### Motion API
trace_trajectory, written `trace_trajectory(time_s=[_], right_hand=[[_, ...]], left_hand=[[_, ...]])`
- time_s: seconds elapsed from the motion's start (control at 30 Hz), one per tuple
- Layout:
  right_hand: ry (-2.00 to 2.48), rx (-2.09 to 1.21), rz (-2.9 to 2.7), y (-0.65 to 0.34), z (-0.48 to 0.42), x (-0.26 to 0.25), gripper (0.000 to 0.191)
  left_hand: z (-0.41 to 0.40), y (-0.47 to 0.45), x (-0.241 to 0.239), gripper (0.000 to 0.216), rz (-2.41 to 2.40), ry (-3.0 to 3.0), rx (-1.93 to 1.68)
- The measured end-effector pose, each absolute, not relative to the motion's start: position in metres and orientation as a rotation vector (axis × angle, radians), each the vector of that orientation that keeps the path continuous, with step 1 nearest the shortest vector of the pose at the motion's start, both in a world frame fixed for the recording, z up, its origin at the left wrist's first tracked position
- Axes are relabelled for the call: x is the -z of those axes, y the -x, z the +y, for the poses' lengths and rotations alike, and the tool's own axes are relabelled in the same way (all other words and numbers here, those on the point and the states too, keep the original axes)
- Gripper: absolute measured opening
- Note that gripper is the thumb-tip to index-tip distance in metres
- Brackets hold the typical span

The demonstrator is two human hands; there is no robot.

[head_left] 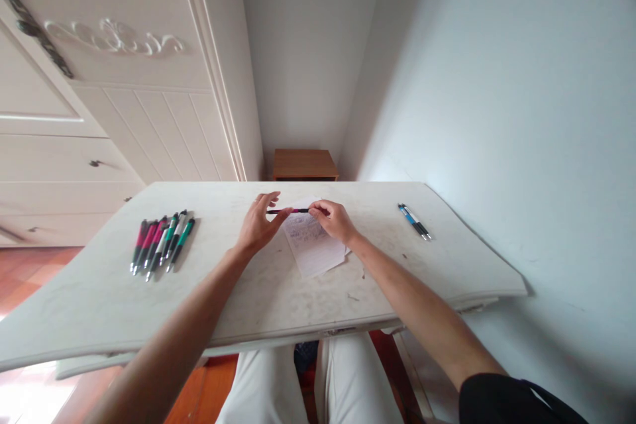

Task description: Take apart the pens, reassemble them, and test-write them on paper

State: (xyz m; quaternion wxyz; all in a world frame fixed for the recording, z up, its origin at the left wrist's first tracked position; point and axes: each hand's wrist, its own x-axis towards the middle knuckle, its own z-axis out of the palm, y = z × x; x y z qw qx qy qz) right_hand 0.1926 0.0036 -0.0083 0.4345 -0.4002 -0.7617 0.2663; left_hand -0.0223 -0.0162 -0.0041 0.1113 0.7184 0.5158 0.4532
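A black and magenta pen (302, 211) lies level between my two hands, above a sheet of paper (315, 255) with handwriting on its upper part. My left hand (261, 224) has its thumb along the pen's left half, the other fingers stretched out above and behind it. The thumb and fingertips of my right hand (334, 218) pinch the pen's right end. Part of the paper's upper right is hidden by that hand, and a second paper edge peeks out under it.
A group of magenta, green and white pens with black grips (161, 242) lies at the left of the white table (238, 318). At the right lie a blue and a white pen (415, 221). Beyond stand a brown wooden stand (305, 163) and a white cabinet (163, 112); a wall borders the right.
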Motion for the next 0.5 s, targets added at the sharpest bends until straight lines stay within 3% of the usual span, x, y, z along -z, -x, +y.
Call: trace_trajectory(time_s=[0.17,0.37,0.5], right_hand=[[0.988,-0.636,-1.912,-0.1955,0.0047,0.0091,0.023],[1.000,-0.661,-1.889,-0.1973,0.0055,0.0084,0.023],[0.996,-0.681,-1.854,-0.1977,0.0059,0.0077,0.024]], left_hand=[[-0.0136,0.0263,0.0040,0.050,1.594,-1.994,-1.128],[-0.0146,0.0230,-0.0002,0.031,1.450,-1.927,-1.264],[-0.0155,0.0215,0.0004,0.033,1.366,-1.928,-1.311]])
